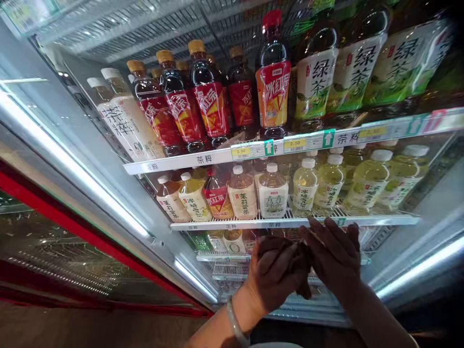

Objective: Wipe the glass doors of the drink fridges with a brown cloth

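My left hand, with a pale bangle on its wrist, is closed around a dark crumpled thing that looks like a cloth, in front of the lower shelves. Close beside it on the right, my right hand has its fingers stretched out, near the front edge of the middle shelf. That shelf bears bottled drinks, among them a white-labelled bottle and a pale yellow bottle. Neither hand holds a bottle. What lies between the palms is partly hidden.
On the upper shelf stand red-labelled bottles and larger green tea bottles. Smaller bottles stand on a lower shelf. Bright light strips run along the cooler's sides. A red frame crosses the left.
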